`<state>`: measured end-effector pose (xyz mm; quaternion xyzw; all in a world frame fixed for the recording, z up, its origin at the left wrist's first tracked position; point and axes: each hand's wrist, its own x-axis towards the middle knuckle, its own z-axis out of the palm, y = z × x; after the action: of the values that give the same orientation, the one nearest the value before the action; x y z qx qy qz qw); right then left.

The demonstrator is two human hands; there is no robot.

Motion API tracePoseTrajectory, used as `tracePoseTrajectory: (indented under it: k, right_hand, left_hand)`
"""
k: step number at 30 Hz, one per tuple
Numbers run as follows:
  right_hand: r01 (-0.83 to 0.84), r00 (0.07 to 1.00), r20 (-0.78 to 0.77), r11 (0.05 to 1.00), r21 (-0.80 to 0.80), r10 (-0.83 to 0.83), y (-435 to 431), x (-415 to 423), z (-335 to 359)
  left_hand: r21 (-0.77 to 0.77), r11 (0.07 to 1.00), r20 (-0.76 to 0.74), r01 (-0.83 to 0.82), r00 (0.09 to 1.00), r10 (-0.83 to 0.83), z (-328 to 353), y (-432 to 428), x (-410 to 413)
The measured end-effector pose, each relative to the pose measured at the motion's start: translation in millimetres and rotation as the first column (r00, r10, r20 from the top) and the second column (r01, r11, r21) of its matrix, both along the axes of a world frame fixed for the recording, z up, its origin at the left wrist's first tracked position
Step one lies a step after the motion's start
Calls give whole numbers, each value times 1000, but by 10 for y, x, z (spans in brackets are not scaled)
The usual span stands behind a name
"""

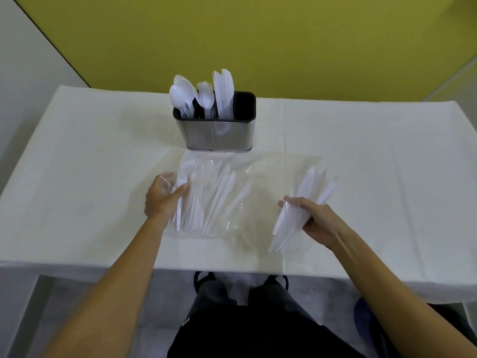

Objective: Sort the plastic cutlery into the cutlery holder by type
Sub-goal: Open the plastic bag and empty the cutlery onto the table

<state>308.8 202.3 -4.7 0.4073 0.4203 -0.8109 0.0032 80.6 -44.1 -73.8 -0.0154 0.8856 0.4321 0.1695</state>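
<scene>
A steel cutlery holder point(219, 133) stands at the table's middle back. It holds white spoons point(180, 95) on the left, forks point(205, 95) beside them and knives point(224, 91) further right; its rightmost compartment point(244, 104) looks empty. In front of it a pile of white plastic cutlery point(206, 197) lies on a clear plastic bag point(258, 177). My left hand point(161, 196) pinches a fork at the pile's left edge. My right hand point(313, 218) grips a bundle of white knives point(299, 213) just above the table, right of the pile.
The table point(387, 164) is covered with a white cloth, and its front edge runs just below my hands. A yellow wall rises behind it. My legs and feet show under the table edge.
</scene>
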Motion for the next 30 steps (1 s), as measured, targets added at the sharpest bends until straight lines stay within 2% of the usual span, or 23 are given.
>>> tracePoseTrajectory:
  k: [5, 7, 10, 13, 16, 20, 24, 27, 30]
  right_hand:
    - [-12, 958, 285, 1000, 3, 11, 117, 11, 1]
    - [-39, 934, 354, 999, -19, 43, 254, 25, -2]
    - [-202, 898, 393, 979, -27, 196, 436, 117, 74]
    - [-333, 844, 476, 937, 102, 248, 612, 284, 187]
    - [-306, 827, 556, 898, 315, 87, 817, 404, 151]
    - [-260, 819, 560, 788, 559, -127, 1044, 342, -111]
    - [-390, 784, 602, 634, 668, -151, 1060, 139, -266]
    - [-358, 789, 575, 599, 717, -217, 1019, 80, -325]
    - [-340, 788, 533, 504, 794, -309, 982, 83, -380]
  left_hand:
    - [-43, 999, -17, -10, 1000, 10, 39, 45, 46]
    - [-61, 998, -20, -9, 1000, 8, 57, 57, 68]
    - [-70, 998, -18, 9, 1000, -10, 84, 58, 81]
    - [-62, 998, -4, 17, 1000, -18, 121, 62, 94]
    - [-57, 998, 5, 13, 1000, -12, 141, 54, 114]
    - [-54, 998, 13, 13, 1000, -12, 133, 44, 122]
    - [-46, 999, 15, 19, 1000, -18, 76, 16, 90]
    - [-44, 999, 20, 14, 1000, -14, 42, 1, 76]
    - [-50, 999, 8, 13, 1000, -13, 44, 13, 83]
